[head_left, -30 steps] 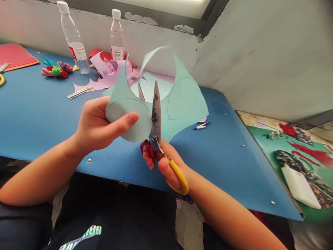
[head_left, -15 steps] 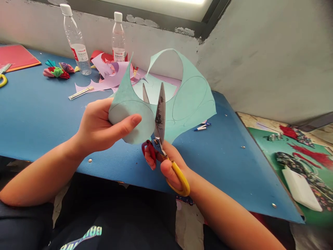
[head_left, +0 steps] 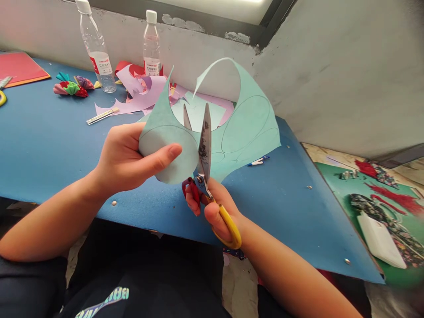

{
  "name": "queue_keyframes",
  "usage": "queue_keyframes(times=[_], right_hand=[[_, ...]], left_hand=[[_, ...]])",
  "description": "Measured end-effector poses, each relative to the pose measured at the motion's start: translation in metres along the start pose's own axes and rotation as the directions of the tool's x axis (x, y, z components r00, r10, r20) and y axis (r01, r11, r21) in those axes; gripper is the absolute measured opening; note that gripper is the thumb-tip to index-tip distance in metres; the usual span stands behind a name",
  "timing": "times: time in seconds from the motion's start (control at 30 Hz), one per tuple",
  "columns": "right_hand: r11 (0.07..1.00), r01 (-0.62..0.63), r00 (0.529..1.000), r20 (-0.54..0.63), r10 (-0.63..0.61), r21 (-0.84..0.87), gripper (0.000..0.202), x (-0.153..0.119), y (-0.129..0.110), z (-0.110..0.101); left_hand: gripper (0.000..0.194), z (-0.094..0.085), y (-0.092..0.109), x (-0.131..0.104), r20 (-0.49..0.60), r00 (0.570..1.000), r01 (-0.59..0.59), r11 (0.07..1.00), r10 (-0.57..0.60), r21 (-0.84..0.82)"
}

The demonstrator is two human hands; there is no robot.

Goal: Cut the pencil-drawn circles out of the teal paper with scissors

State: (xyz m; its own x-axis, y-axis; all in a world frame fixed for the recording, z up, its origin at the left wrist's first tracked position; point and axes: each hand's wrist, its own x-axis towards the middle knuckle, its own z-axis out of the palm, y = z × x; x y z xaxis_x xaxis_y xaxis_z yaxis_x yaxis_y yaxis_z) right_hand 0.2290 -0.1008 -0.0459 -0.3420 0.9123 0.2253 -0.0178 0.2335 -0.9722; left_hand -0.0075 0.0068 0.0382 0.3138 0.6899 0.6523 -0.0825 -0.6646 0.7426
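My left hand [head_left: 132,152] pinches a sheet of light green paper [head_left: 250,119], thumb on the near face and fingers behind. Pencilled ovals are drawn on the sheet, and a large rounded opening is cut into its upper part. My right hand [head_left: 220,205] is closed around the handles of a pair of scissors [head_left: 204,152], one loop yellow and the other wrapped in red. The blades stand apart and point upward, with the paper between them, along the right side of the pencilled curve near my left thumb.
Two plastic bottles [head_left: 99,62] stand against the wall behind purple paper scraps [head_left: 129,104]. A small clear case [head_left: 102,116], colourful fabric pieces [head_left: 71,86] and red paper [head_left: 21,66] lie on the blue table [head_left: 59,145]. A pen [head_left: 258,162] lies right of the sheet; a white box [head_left: 380,240] is on a green surface.
The paper's right part has swung slightly to the right and the gap at its upper edge looks wider. Both hands and the scissors are almost where they were.
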Motion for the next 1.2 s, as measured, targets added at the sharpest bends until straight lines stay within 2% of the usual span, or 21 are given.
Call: queue_keyframes(times=[0.13,0.27,0.4,0.63,0.83,1.03,1.2], right_hand=[[1.000,0.014,1.000,-0.014,-0.013,0.009,0.079,-0.001,0.002,0.000],[1.000,-0.003,1.000,-0.019,0.003,-0.008,0.080,-0.001,0.001,0.000],[1.000,0.000,1.000,-0.024,0.000,-0.028,0.081,-0.001,0.000,0.000],[0.999,0.003,0.999,-0.035,-0.005,-0.050,0.080,-0.001,0.001,-0.001],[0.999,0.011,0.999,-0.039,-0.013,-0.044,0.078,-0.001,0.002,-0.001],[0.998,0.014,0.999,-0.045,-0.017,-0.063,0.078,0.001,0.001,-0.002],[0.999,0.022,0.999,-0.046,-0.024,-0.044,0.077,-0.001,0.001,-0.001]], left_hand=[[0.066,0.000,0.000,0.000,-0.013,1.000,0.003,1.000,-0.003,0.003],[0.054,-0.003,-0.003,-0.001,0.027,0.999,-0.027,1.000,0.027,-0.007],[0.043,-0.006,-0.008,-0.003,0.053,0.999,0.009,1.000,-0.009,0.004],[0.070,-0.004,-0.002,0.001,0.016,1.000,0.004,1.000,-0.004,0.015],[0.065,-0.003,0.006,0.003,0.010,1.000,0.017,1.000,-0.017,0.006],[0.059,-0.006,0.000,-0.001,0.013,0.999,0.040,0.999,-0.040,0.015],[0.061,-0.005,0.002,0.001,-0.003,0.999,0.039,0.999,-0.039,0.000]])
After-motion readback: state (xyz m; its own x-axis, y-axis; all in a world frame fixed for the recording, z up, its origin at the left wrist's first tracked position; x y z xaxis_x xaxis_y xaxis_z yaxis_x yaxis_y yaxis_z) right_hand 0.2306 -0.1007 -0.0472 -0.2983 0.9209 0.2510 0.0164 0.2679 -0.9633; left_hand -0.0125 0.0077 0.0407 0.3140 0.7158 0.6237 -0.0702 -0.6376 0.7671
